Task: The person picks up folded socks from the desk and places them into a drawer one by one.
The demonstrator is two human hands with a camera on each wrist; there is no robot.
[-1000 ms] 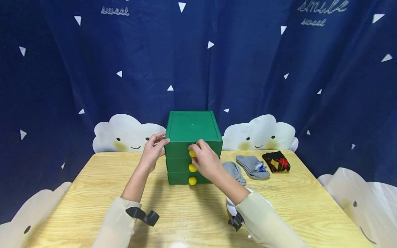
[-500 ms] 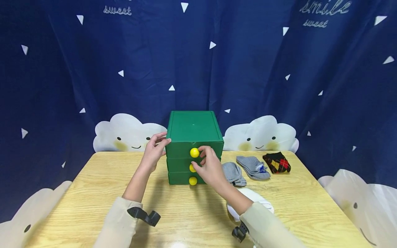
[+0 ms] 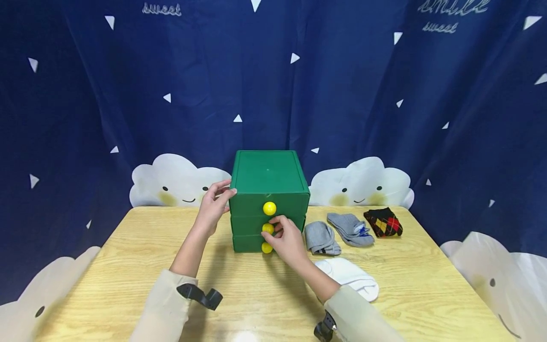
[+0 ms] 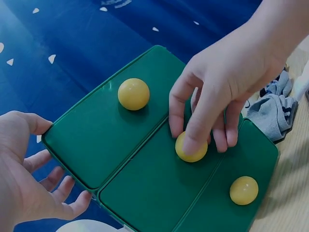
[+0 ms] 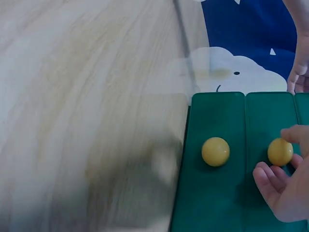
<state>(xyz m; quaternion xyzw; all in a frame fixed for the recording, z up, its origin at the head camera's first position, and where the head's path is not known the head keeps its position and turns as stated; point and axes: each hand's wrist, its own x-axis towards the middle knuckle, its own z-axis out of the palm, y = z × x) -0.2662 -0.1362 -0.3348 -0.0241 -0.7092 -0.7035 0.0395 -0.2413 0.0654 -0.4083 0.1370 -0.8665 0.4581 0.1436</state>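
Observation:
A small green drawer cabinet (image 3: 269, 171) with three stacked drawers stands at the table's middle, each drawer with a round yellow knob. My left hand (image 3: 211, 209) touches the cabinet's left side near the upper front corner, fingers spread. My right hand (image 3: 290, 244) is at the middle drawer's knob (image 5: 279, 152), pinching it between thumb and fingers. Above it, the top knob (image 3: 269, 208) is untouched, as is the bottom knob (image 4: 244, 190) below. All drawers look closed.
Right of the cabinet lie a folded grey sock pair (image 3: 321, 237), another grey pair with a blue mark (image 3: 348, 228), and a black, red and yellow argyle pair (image 3: 383, 222). White folded socks (image 3: 350, 275) lie nearer, beside my right forearm. A blue curtain (image 3: 265, 71) hangs behind.
My right hand has let go of the top knob and moved down to the middle knob. The left hand has stayed at the cabinet's side.

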